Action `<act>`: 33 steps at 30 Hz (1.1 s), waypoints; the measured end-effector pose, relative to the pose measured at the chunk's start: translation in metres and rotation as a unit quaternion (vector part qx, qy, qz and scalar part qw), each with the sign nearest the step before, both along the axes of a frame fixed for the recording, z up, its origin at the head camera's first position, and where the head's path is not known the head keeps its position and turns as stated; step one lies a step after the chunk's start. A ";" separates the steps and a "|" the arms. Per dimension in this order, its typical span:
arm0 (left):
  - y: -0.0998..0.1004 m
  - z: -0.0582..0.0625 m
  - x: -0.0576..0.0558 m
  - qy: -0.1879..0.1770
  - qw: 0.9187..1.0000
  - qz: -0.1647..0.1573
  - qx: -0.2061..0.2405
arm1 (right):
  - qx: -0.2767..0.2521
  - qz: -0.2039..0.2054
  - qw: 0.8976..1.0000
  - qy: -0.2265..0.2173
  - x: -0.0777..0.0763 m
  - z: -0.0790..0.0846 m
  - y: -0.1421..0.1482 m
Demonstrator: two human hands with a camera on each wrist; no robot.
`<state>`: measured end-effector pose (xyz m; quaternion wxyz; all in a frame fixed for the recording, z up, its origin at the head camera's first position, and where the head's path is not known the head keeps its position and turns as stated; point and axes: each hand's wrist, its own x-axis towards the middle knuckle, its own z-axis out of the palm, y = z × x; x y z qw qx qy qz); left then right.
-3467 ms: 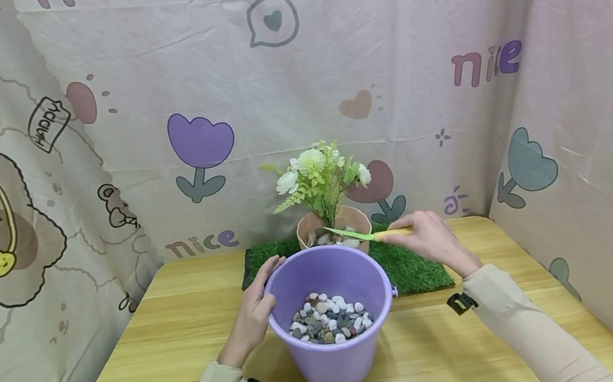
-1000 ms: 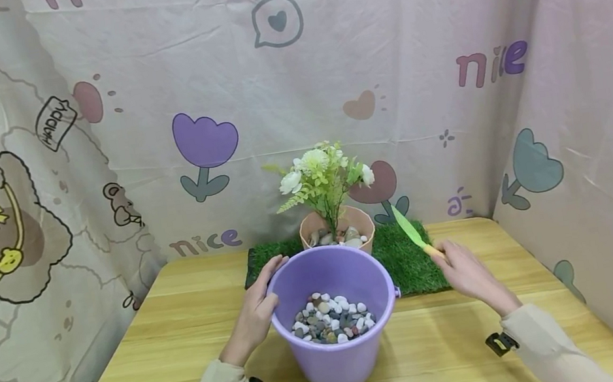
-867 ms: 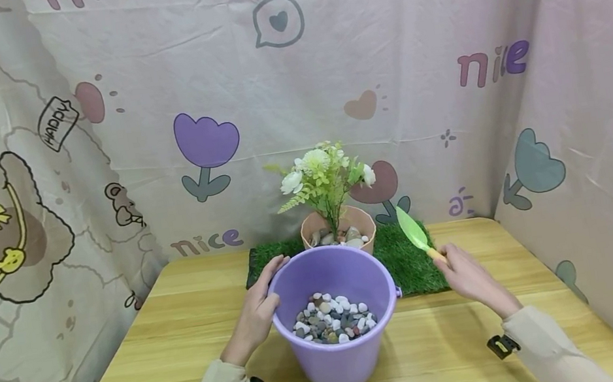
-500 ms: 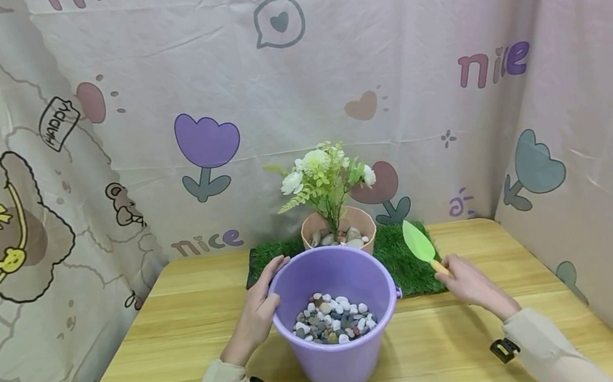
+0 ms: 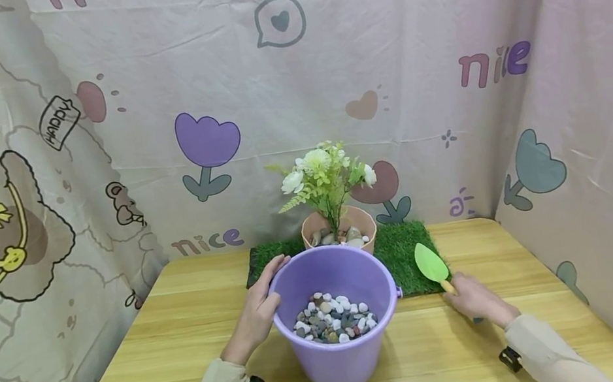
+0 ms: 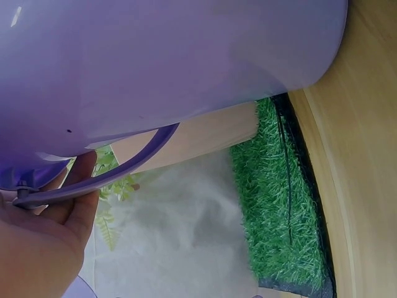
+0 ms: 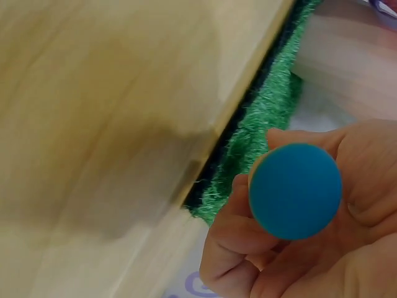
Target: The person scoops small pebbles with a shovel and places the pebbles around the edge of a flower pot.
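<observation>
A purple bucket (image 5: 341, 364) stands upright on the table, with white, grey and brown pebbles (image 5: 334, 319) in its bottom. My left hand (image 5: 254, 311) grips the bucket's left rim; in the left wrist view its fingers also lie against the purple handle (image 6: 124, 171). My right hand (image 5: 480, 298) holds a small garden trowel by its yellow handle, the green blade (image 5: 431, 263) pointing away over the turf's right end. From the right wrist view I see the blue end cap (image 7: 295, 191) of that handle, fingers curled round it.
Behind the bucket, a peach flowerpot (image 5: 362, 217) with stones and white flowers (image 5: 318, 169) stands on a green artificial turf mat (image 5: 402, 256). The wooden table (image 5: 184, 328) backs onto a printed curtain (image 5: 291, 87).
The trowel has moved from over the flowerpot to the right, then downward toward the turf and table with my right hand. My left hand and the bucket stay put.
</observation>
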<state>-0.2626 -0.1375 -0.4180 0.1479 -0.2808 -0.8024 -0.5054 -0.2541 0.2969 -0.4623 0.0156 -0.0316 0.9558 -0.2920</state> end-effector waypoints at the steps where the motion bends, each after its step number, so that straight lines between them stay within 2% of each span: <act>1: 0.000 0.000 0.000 0.000 1.000 0.001 0.000 | 0.004 0.001 1.000 0.000 0.000 -0.001 0.000; 9: 0.000 0.001 0.000 -0.004 1.000 0.000 -0.005 | 0.027 0.000 1.000 0.006 0.001 -0.007 0.000; 13: 0.001 0.001 0.002 -0.004 1.000 0.001 -0.004 | 0.030 -0.005 1.000 -0.005 0.000 -0.011 0.002; 21: 0.002 0.002 0.000 -0.005 1.000 0.002 -0.005 | -0.010 -0.032 0.999 -0.043 -0.001 -0.014 0.001; 27: 0.000 0.003 -0.002 0.001 1.000 -0.003 -0.009 | 0.001 -0.027 0.999 -0.034 -0.001 -0.016 0.002; 33: -0.003 0.002 0.002 -0.020 1.000 0.005 -0.017 | 0.007 -0.019 0.999 -0.041 -0.001 -0.017 0.008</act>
